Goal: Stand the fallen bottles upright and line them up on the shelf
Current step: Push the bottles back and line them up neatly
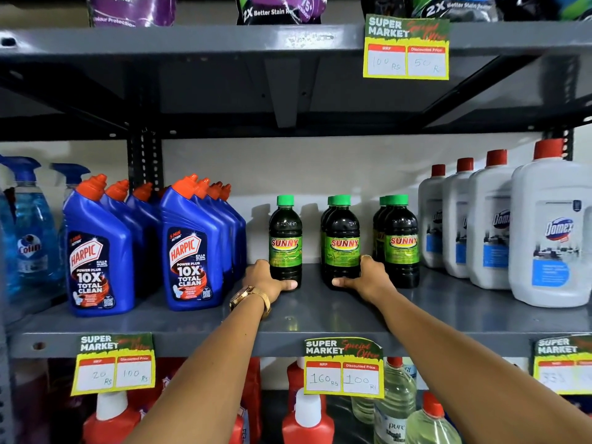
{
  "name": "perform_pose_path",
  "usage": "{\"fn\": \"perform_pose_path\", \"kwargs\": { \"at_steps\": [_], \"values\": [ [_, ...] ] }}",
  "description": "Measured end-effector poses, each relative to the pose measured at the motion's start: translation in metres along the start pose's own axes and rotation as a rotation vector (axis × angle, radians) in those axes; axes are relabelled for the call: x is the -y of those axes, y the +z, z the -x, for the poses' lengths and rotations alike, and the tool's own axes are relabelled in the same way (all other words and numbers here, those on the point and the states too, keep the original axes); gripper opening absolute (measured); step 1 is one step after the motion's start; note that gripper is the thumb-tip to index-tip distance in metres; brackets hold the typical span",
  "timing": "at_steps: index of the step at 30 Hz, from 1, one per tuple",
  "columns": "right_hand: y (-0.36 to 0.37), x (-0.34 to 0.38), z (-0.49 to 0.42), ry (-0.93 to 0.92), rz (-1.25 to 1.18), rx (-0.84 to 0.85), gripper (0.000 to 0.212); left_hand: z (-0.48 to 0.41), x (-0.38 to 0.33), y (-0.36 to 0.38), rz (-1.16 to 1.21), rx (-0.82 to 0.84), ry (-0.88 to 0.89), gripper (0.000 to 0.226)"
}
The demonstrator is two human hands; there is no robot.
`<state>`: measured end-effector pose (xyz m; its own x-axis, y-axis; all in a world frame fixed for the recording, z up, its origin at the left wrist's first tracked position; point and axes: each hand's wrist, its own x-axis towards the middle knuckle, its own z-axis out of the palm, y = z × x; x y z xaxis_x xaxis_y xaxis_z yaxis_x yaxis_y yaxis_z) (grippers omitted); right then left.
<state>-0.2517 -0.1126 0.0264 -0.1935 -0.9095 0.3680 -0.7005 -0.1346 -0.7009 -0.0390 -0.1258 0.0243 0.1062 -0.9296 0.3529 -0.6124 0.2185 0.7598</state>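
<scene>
Dark Sunny bottles with green caps stand upright on the grey middle shelf. My left hand, a gold watch on its wrist, grips the base of the left Sunny bottle, which stands alone. My right hand grips the base of the middle Sunny bottle; another bottle stands right behind it. A third pair of Sunny bottles stands to the right, untouched. No bottle in this row lies on its side.
Blue Harpic bottles crowd the shelf on the left, with Colin spray bottles beyond. White Domex jugs fill the right. Price tags hang from the shelf edge. The upper shelf hangs low overhead.
</scene>
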Motion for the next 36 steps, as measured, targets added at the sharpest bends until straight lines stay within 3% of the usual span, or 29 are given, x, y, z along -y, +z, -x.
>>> {"fn": "perform_pose_path", "kwargs": {
  "at_steps": [13, 17, 19, 21, 24, 26, 29, 31, 36],
  "values": [
    [-0.003, 0.006, 0.002, 0.047, 0.000, -0.002, 0.082, 0.005, -0.005, -0.005, -0.003, 0.012, -0.032, 0.067],
    [-0.012, 0.005, 0.010, 0.115, -0.041, 0.031, 0.082, 0.022, -0.021, -0.007, -0.096, 0.160, -0.071, 0.110],
    [-0.023, 0.001, 0.015, 0.114, -0.016, 0.032, 0.069, 0.039, -0.027, -0.002, -0.190, 0.154, -0.041, 0.124],
    [-0.039, -0.008, 0.018, 0.106, 0.030, -0.030, 0.045, 0.058, -0.029, 0.006, -0.299, 0.104, 0.057, 0.116],
    [-0.067, -0.033, 0.019, 0.178, 0.090, -0.155, 0.050, 0.077, -0.036, 0.017, -0.422, 0.077, 0.323, 0.077],
    [-0.080, -0.051, 0.016, 0.259, 0.094, -0.196, 0.070, 0.076, -0.048, 0.027, -0.397, 0.163, 0.364, 0.070],
    [-0.088, -0.061, 0.008, 0.380, -0.010, -0.159, 0.114, 0.064, -0.066, 0.048, -0.283, 0.275, 0.277, 0.074],
    [-0.086, -0.059, -0.002, 0.354, -0.099, -0.099, 0.124, 0.053, -0.073, 0.063, -0.224, 0.255, 0.214, 0.077],
    [-0.070, -0.063, -0.014, 0.239, -0.131, -0.159, 0.083, 0.028, -0.079, 0.085, -0.101, 0.144, 0.058, 0.082]
  ]
}}
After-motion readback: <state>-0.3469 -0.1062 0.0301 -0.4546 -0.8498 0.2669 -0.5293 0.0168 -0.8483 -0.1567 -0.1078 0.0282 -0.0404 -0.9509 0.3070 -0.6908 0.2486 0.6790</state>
